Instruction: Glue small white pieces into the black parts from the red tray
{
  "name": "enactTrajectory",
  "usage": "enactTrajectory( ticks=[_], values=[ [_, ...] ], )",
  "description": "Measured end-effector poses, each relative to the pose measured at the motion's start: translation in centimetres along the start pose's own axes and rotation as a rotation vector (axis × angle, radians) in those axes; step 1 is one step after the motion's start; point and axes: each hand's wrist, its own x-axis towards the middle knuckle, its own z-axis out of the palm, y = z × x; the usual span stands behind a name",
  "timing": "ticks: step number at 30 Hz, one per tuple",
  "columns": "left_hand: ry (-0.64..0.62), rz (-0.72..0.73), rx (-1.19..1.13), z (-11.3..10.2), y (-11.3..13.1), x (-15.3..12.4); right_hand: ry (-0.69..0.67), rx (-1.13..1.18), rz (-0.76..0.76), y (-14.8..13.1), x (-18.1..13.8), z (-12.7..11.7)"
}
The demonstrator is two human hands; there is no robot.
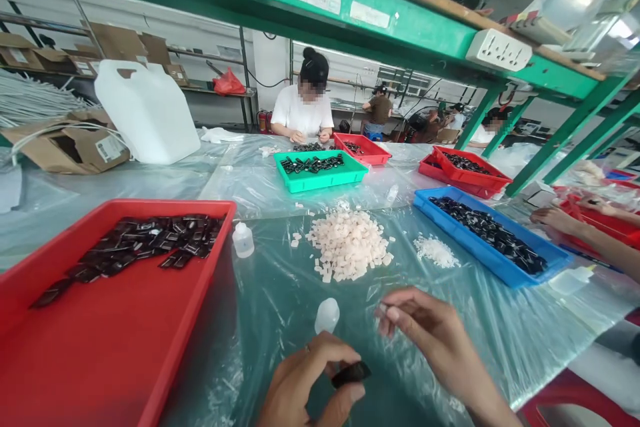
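Between the thumb and fingers of my left hand [310, 380] is a small black plastic piece [351, 374]. My right hand [425, 323] is apart from it, to the right, with thumb and fingertips pinched together; whatever they hold is too small to make out. A small white translucent bottle [327, 315] stands just beyond my left hand. Farther out lies a heap of small cream-coloured pieces [350, 245]. To its right is a smaller pile of white translucent bits [436, 251].
A large red tray [115, 347] with black pieces sits at left, a blue tray [493, 265] of black parts at right. A squeeze bottle [243, 240], green tray [323, 181] and white jerrycan [147, 113] stand farther back. A person [303, 110] sits opposite; another person's hands [557, 219] are at right.
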Motion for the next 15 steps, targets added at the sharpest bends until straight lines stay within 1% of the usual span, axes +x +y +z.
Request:
enactTrajectory(
  ticks=[2,5,10,15],
  values=[
    [-0.006,0.035,-0.005,-0.2,0.3,0.1,0.025,0.073,0.015,-1.2,-1.9,1.9],
    [-0.022,0.057,-0.004,-0.4,0.6,0.1,0.049,0.163,0.026,-1.8,-3.1,4.0],
    [-0.031,0.058,0.01,-0.4,0.6,-0.1,0.041,0.311,0.044,-0.8,-3.1,5.3],
    [-0.009,0.047,-0.009,0.0,0.4,-0.4,0.086,0.471,0.179,-0.3,-3.6,6.4]
  ],
)
